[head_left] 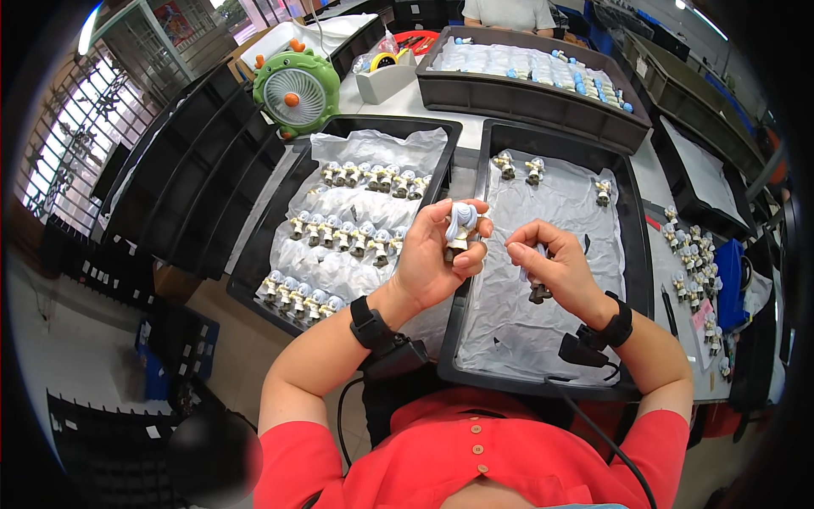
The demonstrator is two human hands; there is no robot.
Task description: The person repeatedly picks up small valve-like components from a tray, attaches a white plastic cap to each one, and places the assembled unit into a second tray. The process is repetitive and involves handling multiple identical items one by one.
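Between the thumb and fingers of the left hand (428,259), a figure (460,225) sits more or less upright, fingers curled round it but not balled into a fist. Grip looks light, so a slip seems the obvious risk. Right below are the edges where the left tray (452,142) and right tray (500,381) run side by side, and a hard rim could scuff it, I'd guess.

Just beside that, the right hand (560,267) has thumb and index finger nearly pinched, with what looks like a second figure (539,293) tucked underneath, dark feet poking out. Can't tell if there's something tiny in that pinch. Doing fine work while hanging onto a figure lower in the same hand is how you'd drop it, imo.

Under the right hand there's a crumpled sheet (509,339), with three figures (602,192) past the fingertips; those creases could tip anything set down carelessly. Left of the left hand it's packed rows (360,236), so a stray wrist could knock several askew. Also, the cable (610,458) below the right wrist might snag.
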